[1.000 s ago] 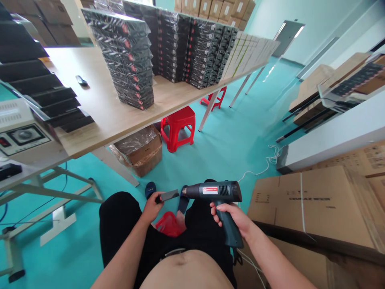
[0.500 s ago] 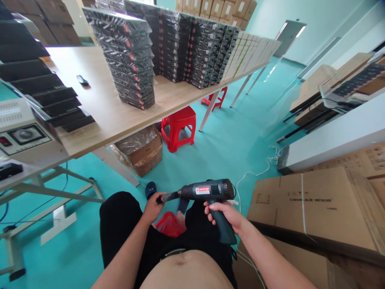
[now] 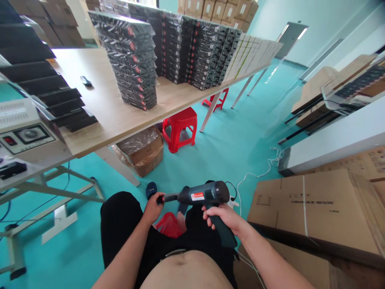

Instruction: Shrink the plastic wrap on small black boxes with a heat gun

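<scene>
My right hand [image 3: 219,212] is wrapped round the grip of a dark heat gun [image 3: 212,192] with a red-and-white label. The gun lies level over my lap, its nozzle toward the left. My left hand [image 3: 154,206] is closed on a small tool with a dark handle and a flat grey blade-like part [image 3: 171,197]; I cannot make out its exact kind. That blade part is right at the nozzle end, and whether they touch is unclear. Below both hands, part of a red stool [image 3: 169,223] shows between my legs.
Stacks of film-wrapped black boxes [image 3: 135,64] stand on the wooden table [image 3: 105,104]. A control unit [image 3: 28,134] sits at left. Beneath the table are an open carton [image 3: 147,154] and a red stool [image 3: 182,124]. Large cartons [image 3: 288,208] and a white cord [image 3: 249,173] are on the right.
The heat gun has shifted slightly left and turned a little, its nozzle end closer to my left hand. Both hands keep their holds. The view has moved slightly.
</scene>
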Motion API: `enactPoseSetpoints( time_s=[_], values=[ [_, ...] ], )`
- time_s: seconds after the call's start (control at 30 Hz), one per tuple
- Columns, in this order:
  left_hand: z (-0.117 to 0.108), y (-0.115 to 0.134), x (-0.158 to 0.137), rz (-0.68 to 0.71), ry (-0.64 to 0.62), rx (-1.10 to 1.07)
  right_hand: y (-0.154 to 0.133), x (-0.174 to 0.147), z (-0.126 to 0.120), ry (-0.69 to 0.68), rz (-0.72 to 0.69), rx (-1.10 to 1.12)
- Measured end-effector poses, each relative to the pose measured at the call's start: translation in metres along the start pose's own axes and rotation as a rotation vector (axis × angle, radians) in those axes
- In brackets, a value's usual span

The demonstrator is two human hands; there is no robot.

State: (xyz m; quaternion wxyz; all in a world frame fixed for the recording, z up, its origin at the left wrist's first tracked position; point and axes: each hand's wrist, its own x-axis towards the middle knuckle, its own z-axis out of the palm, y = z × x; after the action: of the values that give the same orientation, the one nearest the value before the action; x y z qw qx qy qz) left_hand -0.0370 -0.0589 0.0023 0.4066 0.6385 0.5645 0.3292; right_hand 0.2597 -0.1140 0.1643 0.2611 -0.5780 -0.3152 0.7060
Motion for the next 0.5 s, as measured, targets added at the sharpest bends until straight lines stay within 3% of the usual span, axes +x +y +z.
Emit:
enactPoseSetpoints(
  time_s=[0.07,0.2,0.37,0.5],
  values=[
    [0.001,-0.001,0.0,-0.009,0.009,0.019,-0.001,-0.002,0.005,-0.036,-0.023,0.011],
    [0.003,-0.006,0.002,0.007,0.015,0.027,-0.004,-0.003,0.023,0.04,-0.016,0.028],
    [0.004,-0.01,0.002,0.014,0.035,0.015,-0.004,-0.003,0.037,-0.057,-0.034,-0.003],
    [0.003,-0.008,0.001,0.038,0.067,0.019,-0.006,-0.001,0.027,0.123,-0.015,-0.018]
  ],
)
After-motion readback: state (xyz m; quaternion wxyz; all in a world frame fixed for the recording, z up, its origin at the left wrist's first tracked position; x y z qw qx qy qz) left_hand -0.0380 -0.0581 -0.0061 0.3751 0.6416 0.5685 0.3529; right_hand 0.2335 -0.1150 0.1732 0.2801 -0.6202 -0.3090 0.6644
